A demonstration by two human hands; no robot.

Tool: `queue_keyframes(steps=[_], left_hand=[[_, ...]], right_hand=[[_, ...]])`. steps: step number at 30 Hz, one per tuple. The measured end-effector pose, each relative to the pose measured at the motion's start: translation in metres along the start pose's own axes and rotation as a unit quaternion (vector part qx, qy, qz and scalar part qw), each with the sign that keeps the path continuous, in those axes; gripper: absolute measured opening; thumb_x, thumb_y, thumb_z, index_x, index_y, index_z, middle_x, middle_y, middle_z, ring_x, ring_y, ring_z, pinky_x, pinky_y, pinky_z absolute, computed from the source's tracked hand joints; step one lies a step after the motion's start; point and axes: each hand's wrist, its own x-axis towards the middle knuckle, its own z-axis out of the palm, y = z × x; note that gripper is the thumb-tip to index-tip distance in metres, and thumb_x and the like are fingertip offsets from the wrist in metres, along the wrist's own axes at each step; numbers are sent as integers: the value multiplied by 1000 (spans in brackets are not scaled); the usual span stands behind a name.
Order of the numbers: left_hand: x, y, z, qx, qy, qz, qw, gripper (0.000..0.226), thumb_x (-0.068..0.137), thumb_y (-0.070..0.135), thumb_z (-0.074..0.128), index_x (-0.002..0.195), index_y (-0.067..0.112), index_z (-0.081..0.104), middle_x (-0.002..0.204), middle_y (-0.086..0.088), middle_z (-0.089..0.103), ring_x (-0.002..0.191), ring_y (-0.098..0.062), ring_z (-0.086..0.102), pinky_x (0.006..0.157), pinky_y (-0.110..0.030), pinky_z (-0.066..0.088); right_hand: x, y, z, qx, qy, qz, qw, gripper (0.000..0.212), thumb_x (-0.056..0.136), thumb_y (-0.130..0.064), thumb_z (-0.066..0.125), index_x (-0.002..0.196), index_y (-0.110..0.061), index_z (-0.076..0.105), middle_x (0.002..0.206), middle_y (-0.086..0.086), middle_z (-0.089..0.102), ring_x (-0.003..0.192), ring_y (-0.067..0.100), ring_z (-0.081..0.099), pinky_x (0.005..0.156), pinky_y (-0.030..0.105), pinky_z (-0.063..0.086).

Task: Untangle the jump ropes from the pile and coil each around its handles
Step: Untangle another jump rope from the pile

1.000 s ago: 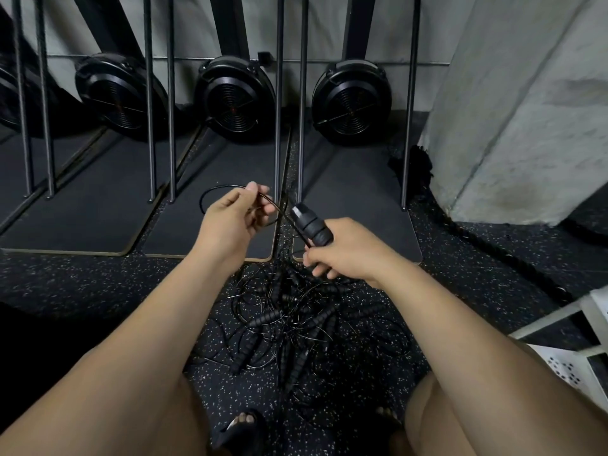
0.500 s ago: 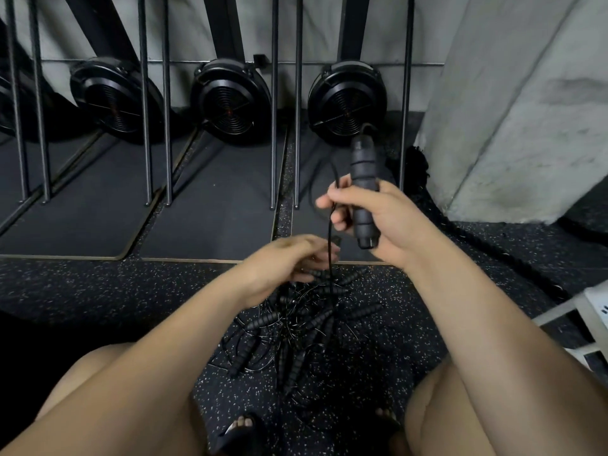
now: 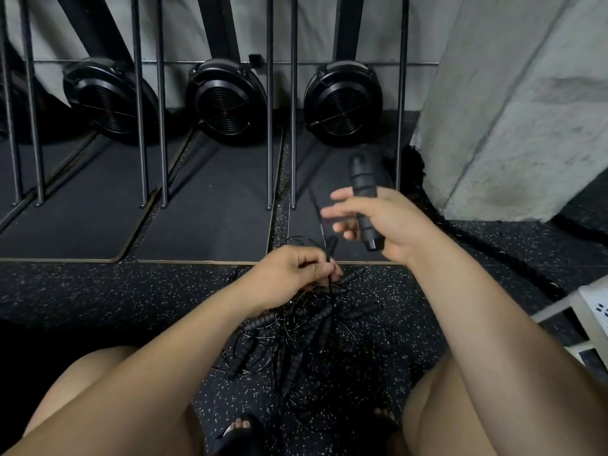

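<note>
Crouches over speckled rubber floor (image 3: 131, 301), knees either side. Grips a black handle (image 3: 363, 189) upright in the right hand (image 3: 394, 225), raised over the near edge of a dark mat (image 3: 329, 166); fingers (image 3: 339, 195) splayed leftward and blurred, so exact hold hard to read. Pinches a thin black cord (image 3: 330, 248) between thumb and fingers of the left hand (image 3: 289, 274), lower and just left of the right, directly above the pile (image 3: 296, 330). Cord up from the pinch toward the right hand, blurred along the way. Pile on the floor between the knees, just short of the mat's near edge: ribbed black grips and loops of cord crossed over each other, number not countable. Left hand near or touching the pile's top; cannot tell which. Along the floor's far edge, three black fan wheels (image 3: 227, 100) behind upright steel bars (image 3: 269, 103). Concrete pillar (image 3: 513, 103) at far right, thick black rope (image 3: 415, 166) at its foot. White crate (image 3: 589, 307) at the right edge. Sandalled toes (image 3: 240, 426) at the near edge.
</note>
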Motion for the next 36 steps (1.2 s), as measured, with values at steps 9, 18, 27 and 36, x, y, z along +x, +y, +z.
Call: queue_keyframes(steps=[9, 18, 27, 36], left_hand=[[-4, 8, -32, -145, 140, 40, 979, 23, 107, 20, 62, 102, 2, 75, 100, -24, 76, 87, -22, 71, 72, -24, 54], [0, 4, -53, -280, 225, 43, 932, 20, 109, 20, 59, 108, 11, 77, 104, -11, 74, 88, -18, 68, 71, -28, 50], [8, 3, -40, -253, 188, -64, 947, 35, 113, 28, 45, 116, 7, 73, 102, -9, 80, 96, -27, 77, 84, -36, 55], [8, -17, 11, 87, -3, -9, 996, 16, 102, 33, 68, 115, 38, 76, 112, 11, 79, 106, -27, 74, 103, -51, 57]], right_hand=[[-6, 18, 24, -175, -119, 58, 976, 33, 91, 8, 66, 122, -3, 68, 110, 24, 79, 83, 25, 77, 56, 28, 54], [-6, 26, 39, -210, -95, 9, 973, 21, 89, 2, 81, 105, -3, 68, 93, 13, 80, 84, 22, 79, 70, 31, 60], [-17, 4, 32, -50, -82, -53, 994, 21, 87, 3, 82, 104, -2, 71, 98, 24, 77, 78, 21, 70, 71, 31, 59], [-11, -11, 10, 162, -21, -116, 980, 15, 94, 4, 72, 96, -8, 63, 100, 21, 76, 71, 17, 65, 66, 27, 56]])
